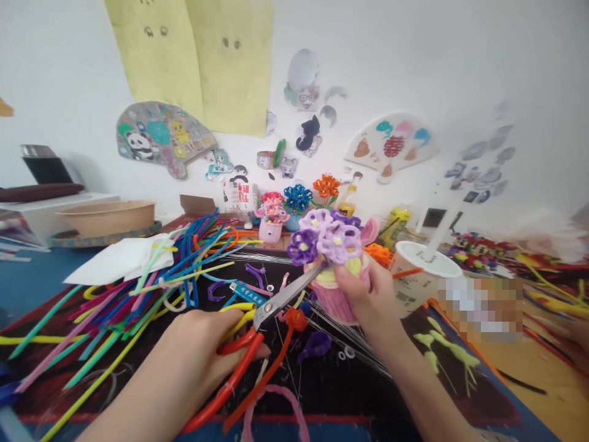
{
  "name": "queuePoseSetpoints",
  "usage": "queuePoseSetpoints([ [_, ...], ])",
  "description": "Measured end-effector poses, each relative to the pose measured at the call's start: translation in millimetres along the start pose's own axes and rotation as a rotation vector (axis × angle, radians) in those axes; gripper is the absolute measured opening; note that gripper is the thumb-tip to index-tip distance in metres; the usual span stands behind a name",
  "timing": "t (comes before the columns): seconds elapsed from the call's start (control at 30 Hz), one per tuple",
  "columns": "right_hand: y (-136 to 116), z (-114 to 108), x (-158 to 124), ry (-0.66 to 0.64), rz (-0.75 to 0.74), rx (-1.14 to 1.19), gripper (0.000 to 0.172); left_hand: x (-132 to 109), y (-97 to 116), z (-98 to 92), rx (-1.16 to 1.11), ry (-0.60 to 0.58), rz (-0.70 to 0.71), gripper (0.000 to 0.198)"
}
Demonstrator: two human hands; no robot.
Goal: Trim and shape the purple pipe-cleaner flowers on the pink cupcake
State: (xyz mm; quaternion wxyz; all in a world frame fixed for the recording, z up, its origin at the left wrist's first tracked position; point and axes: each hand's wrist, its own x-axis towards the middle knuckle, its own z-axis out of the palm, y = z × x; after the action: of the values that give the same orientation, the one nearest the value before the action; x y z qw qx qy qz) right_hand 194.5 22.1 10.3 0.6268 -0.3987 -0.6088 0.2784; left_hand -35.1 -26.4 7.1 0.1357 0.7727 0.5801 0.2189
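My left hand (202, 344) is closed around the orange handles of a pair of scissors (276, 304). The grey blades point up and right, their tips reaching the base of the purple pipe-cleaner flowers (329, 239). My right hand (368, 294) grips a pink and yellow fuzzy pot (335, 288) that carries those flowers, and it holds the pot upright above the black mat (322, 374). A bundle of thin wires (340, 334) fans out under the pot.
A heap of coloured pipe cleaners (138, 294) covers the left of the mat. A white paper cup with a straw (423, 270) stands to the right. Small finished flower pots (285, 209) line the wall, and a tan bowl (108, 215) sits far left.
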Motion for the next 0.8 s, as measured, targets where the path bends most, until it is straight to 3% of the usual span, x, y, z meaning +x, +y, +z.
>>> queuePoseSetpoints([
  [0.07, 1, 1, -1, 0.045, -0.045, -0.064, 0.03, 0, 1, 2.6, 0.038, -0.129, -0.018, 0.041],
  [0.13, 0, 2, -2, 0.08, -0.079, -0.115, 0.03, -1, 2, 4.7, 0.058, -0.171, -0.038, 0.043],
  [0.37, -1, 0, -4, 0.129, -0.064, -0.132, 0.028, -1, 5, 3.1, 0.081, -0.132, -0.021, 0.037],
  [0.53, 0, -2, -2, 0.096, -0.052, -0.124, 0.034, 2, 10, -6.2, 0.078, -0.096, -0.047, 0.014],
  [0.8, 2, -4, -1, 0.153, -0.029, -0.137, 0.041, 0, 3, -3.0, 0.134, -0.016, -0.129, 0.03],
])
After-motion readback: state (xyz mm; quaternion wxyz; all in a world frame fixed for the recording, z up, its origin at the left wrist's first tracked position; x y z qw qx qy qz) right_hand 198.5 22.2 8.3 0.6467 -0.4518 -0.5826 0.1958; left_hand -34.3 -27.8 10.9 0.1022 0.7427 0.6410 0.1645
